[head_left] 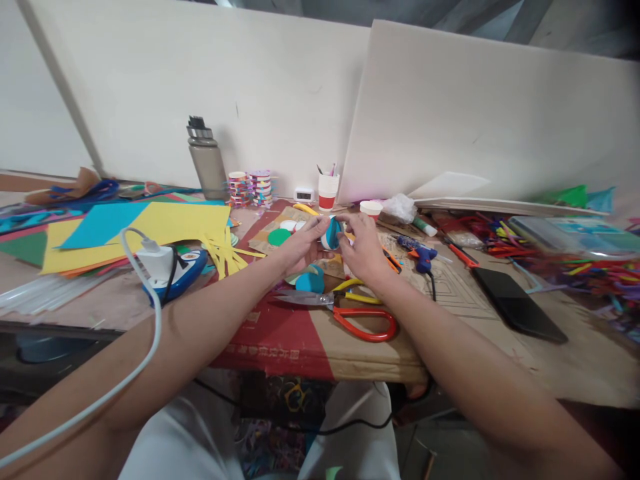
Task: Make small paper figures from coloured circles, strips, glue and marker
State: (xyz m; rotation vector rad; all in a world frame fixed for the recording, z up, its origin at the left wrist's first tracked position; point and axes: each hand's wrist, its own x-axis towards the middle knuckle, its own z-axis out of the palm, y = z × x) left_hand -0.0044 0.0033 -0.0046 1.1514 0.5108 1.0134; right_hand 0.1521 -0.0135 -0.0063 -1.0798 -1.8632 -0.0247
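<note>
Head view: hands (335, 247) near table edge (320, 373)

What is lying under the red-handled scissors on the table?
The red-handled scissors lie on a flattened cardboard sheet with a red printed area. A blue paper piece sits just behind the blades. What the cardboard covers is hidden.

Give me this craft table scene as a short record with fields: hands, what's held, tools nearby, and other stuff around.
Left hand: left hand grips the blue and white folded paper circle piece from its left side
Right hand: right hand pinches the same piece from the right
Below hands: red-handled scissors lying flat; blue paper disc
Right of hands: blue hot glue gun; black phone
Left: yellow paper sheets; white charger plug
Back: grey metal water bottle; red and white paper cup
</note>
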